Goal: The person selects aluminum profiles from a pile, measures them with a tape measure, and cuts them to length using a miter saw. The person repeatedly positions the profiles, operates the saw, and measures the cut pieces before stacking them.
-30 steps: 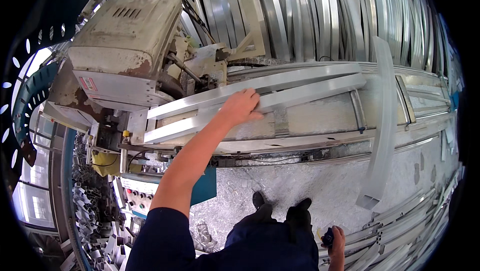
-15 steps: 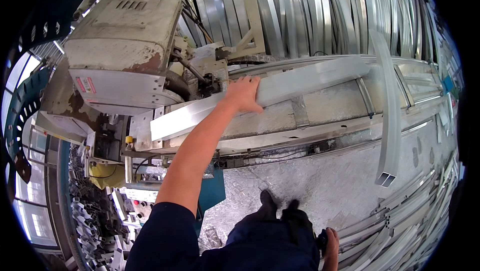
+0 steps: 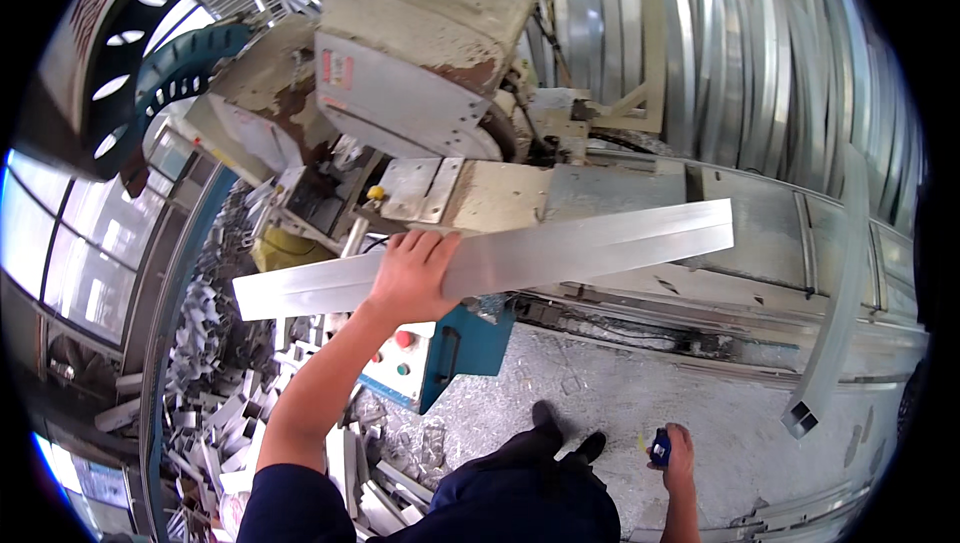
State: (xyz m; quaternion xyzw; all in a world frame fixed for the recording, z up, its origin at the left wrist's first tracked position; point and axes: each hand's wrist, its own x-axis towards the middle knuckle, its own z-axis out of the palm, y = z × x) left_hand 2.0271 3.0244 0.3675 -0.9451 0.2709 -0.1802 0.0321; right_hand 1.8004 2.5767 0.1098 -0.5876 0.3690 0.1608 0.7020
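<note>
My left hand (image 3: pixel 412 278) grips a long silver aluminium profile (image 3: pixel 560 248) near its left half, fingers over the far edge and thumb on the near side. The bar slants across the front of the machine bed (image 3: pixel 590 188), its right end over the bed and its left end over the scrap heap. Whether it touches the bed I cannot tell. Low on the right, my right hand (image 3: pixel 680 458) is closed around a small dark blue tape measure (image 3: pixel 660 448), with a bit of yellow beside it.
A worn beige cutting machine (image 3: pixel 420 53) stands behind the bed. Below the bar is a control box (image 3: pixel 405 368) with red and green buttons. Aluminium offcuts (image 3: pixel 200 343) heap at left. Another long profile (image 3: pixel 835 313) juts toward me at right; more profiles (image 3: pixel 740 63) stand behind.
My left hand has drawn the profile off its place on the bed, leftward and nearer to me. My right hand has come out farther from my body with the tape measure. The view has turned left.
</note>
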